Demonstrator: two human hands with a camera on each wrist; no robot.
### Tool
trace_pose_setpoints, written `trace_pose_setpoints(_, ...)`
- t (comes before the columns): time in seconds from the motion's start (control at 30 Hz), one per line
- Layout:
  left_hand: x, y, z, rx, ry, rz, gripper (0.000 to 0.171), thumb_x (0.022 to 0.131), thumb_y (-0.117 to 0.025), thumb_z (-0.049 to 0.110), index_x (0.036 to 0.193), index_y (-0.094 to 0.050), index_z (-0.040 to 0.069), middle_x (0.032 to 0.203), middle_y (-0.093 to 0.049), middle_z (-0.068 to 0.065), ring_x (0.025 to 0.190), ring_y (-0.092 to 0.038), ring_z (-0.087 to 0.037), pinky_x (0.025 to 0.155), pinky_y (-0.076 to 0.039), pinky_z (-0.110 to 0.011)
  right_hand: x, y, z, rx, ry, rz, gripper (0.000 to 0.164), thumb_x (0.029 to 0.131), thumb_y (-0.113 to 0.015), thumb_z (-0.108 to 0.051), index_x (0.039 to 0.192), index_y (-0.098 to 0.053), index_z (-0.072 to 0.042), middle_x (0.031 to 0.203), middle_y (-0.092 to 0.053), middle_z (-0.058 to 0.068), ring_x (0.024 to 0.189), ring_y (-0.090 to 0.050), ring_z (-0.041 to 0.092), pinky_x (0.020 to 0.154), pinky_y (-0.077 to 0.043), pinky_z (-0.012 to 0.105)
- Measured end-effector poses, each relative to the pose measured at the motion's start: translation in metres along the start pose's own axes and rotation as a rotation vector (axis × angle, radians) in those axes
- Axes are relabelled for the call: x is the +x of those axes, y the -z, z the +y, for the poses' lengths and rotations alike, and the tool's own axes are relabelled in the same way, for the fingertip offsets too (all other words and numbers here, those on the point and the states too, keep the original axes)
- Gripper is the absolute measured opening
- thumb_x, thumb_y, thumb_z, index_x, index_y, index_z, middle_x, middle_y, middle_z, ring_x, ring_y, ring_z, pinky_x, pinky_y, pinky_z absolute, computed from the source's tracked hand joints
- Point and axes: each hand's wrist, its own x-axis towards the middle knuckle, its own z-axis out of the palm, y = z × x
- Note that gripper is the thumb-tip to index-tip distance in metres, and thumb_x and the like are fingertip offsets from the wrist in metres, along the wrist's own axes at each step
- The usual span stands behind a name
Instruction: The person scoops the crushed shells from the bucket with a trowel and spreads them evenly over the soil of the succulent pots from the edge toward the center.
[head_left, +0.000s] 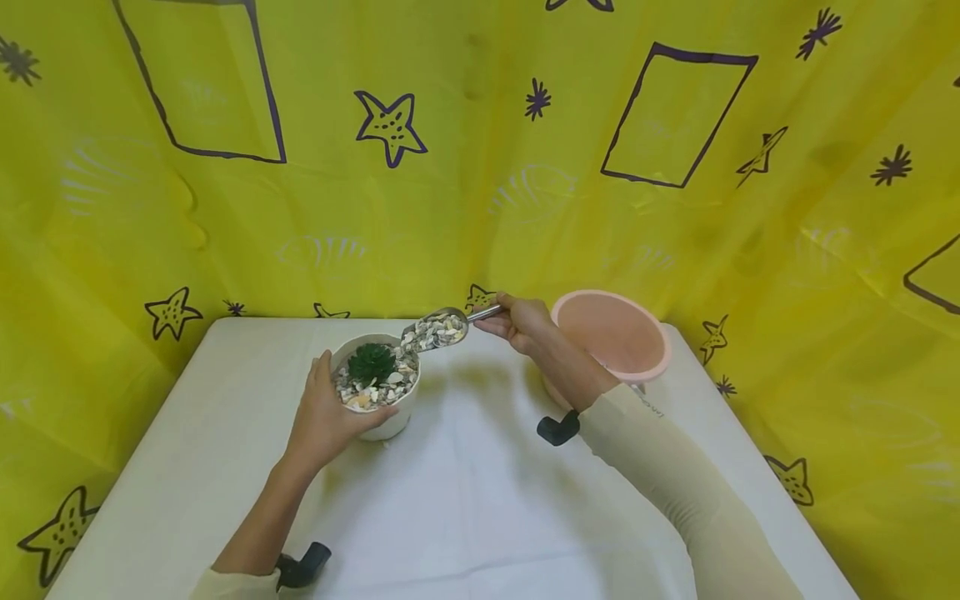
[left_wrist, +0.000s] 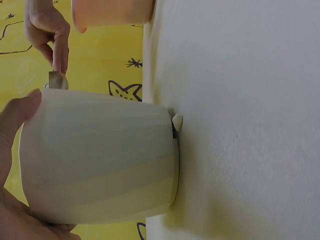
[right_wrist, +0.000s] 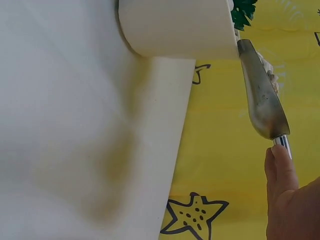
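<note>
A white pot [left_wrist: 100, 155] stands on the table, with a small green succulent [head_left: 371, 364] amid pale pebbles [head_left: 362, 395]. My left hand [head_left: 327, 417] grips the pot around its upper side, thumb near the front rim. Between the fingers of my right hand [head_left: 522, 323] is the handle of a metal scoop [right_wrist: 262, 95]. Pebbles fill the scoop, and its tip is at the pot's right rim, tilted slightly down toward it. In the right wrist view, the scoop's underside faces the camera and its load is mostly hidden.
Behind my right forearm stands a pink bucket [head_left: 611, 333], partly covered by the arm. One pale pebble [left_wrist: 177, 122] lies at the base of the pot. A white cloth [head_left: 457, 500] covers the table, and a yellow patterned curtain [head_left: 450, 208] hangs along its back and sides.
</note>
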Motion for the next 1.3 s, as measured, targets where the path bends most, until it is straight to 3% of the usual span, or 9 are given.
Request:
trace_pose_setpoints(0.1, 0.002, 0.003, -0.002, -0.011, -0.018, -0.022, 0.133, 0.076, -0.095, 0.042, 0.162, -0.009, -0.012, 0.164, -0.018, -0.039, 0.148, -0.026, -0.059, 0.114, -0.031, -0.072, 0.001, -0.001, 0.0, 0.013, 0.0, 0.0, 0.02, 0.115, -0.042, -0.012, 0.112, -0.054, 0.004, 0.147, -0.051, 0.035, 0.11, -0.068, 0.039, 0.074, -0.063, 0.038)
trace_pose_setpoints(0.27, 0.003, 0.005, -0.004, -0.035, -0.037, -0.05, 0.131, 0.076, -0.095, 0.04, 0.162, -0.01, -0.011, 0.16, -0.026, -0.039, 0.143, -0.035, -0.057, 0.11, -0.038, -0.073, 0.002, -0.002, 0.0, 0.016, -0.01, 0.0, 0.023, 0.115, -0.043, -0.013, 0.121, -0.054, 0.007, 0.148, -0.05, 0.035, 0.114, -0.065, 0.04, 0.076, -0.062, 0.039)
trace_pose_setpoints(0.53, 0.004, 0.006, -0.004, -0.047, -0.05, -0.055, 0.131, 0.076, -0.095, 0.04, 0.161, -0.011, -0.012, 0.154, -0.033, -0.038, 0.139, -0.039, -0.056, 0.108, -0.04, -0.072, 0.001, -0.003, -0.001, -0.017, 0.008, 0.0, 0.023, 0.114, -0.045, -0.015, 0.114, -0.057, 0.005, 0.14, -0.059, 0.034, 0.094, -0.076, 0.034, 0.074, -0.063, 0.037)
trace_pose_setpoints(0.63, 0.004, 0.006, -0.004, -0.049, -0.046, -0.059, 0.131, 0.076, -0.095, 0.04, 0.162, -0.01, -0.012, 0.156, -0.031, -0.038, 0.14, -0.038, -0.056, 0.109, -0.039, -0.072, 0.0, -0.003, -0.001, -0.02, 0.012, 0.001, 0.023, 0.114, -0.046, -0.015, 0.116, -0.057, 0.006, 0.139, -0.059, 0.034, 0.096, -0.075, 0.035, 0.074, -0.063, 0.037)
trace_pose_setpoints(0.73, 0.004, 0.006, -0.003, -0.048, -0.028, -0.068, 0.133, 0.076, -0.095, 0.041, 0.162, -0.008, -0.011, 0.161, -0.024, -0.039, 0.144, -0.033, -0.057, 0.112, -0.036, -0.072, 0.0, -0.003, -0.001, -0.014, 0.01, 0.005, 0.026, 0.114, -0.046, -0.016, 0.121, -0.056, 0.007, 0.139, -0.059, 0.034, 0.104, -0.072, 0.037, 0.075, -0.063, 0.038)
trace_pose_setpoints(0.9, -0.002, 0.007, 0.003, -0.019, 0.029, -0.08, 0.138, 0.079, -0.093, 0.044, 0.163, 0.002, -0.009, 0.168, -0.001, -0.038, 0.151, -0.015, -0.059, 0.115, -0.027, -0.073, 0.001, -0.003, 0.001, -0.003, 0.0, 0.007, 0.031, 0.114, -0.045, -0.016, 0.13, -0.053, 0.009, 0.141, -0.058, 0.033, 0.114, -0.066, 0.04, 0.075, -0.063, 0.038)
trace_pose_setpoints(1.03, -0.01, 0.003, 0.014, 0.024, 0.068, -0.034, 0.141, 0.079, -0.091, 0.05, 0.163, 0.005, -0.01, 0.168, 0.006, -0.037, 0.153, -0.005, -0.057, 0.116, -0.025, -0.072, 0.002, -0.003, 0.001, -0.003, -0.007, 0.009, 0.035, 0.114, -0.045, -0.017, 0.137, -0.05, 0.01, 0.143, -0.057, 0.033, 0.116, -0.064, 0.041, 0.074, -0.063, 0.038)
trace_pose_setpoints(1.3, -0.013, -0.019, 0.025, 0.09, 0.085, 0.139, 0.138, 0.076, -0.093, 0.053, 0.162, -0.008, -0.014, 0.167, -0.006, -0.039, 0.156, -0.004, -0.052, 0.117, -0.03, -0.068, 0.001, -0.002, 0.0, -0.003, 0.002, 0.008, 0.038, 0.114, -0.045, -0.015, 0.141, -0.047, 0.012, 0.143, -0.056, 0.033, 0.109, -0.067, 0.039, 0.073, -0.063, 0.037)
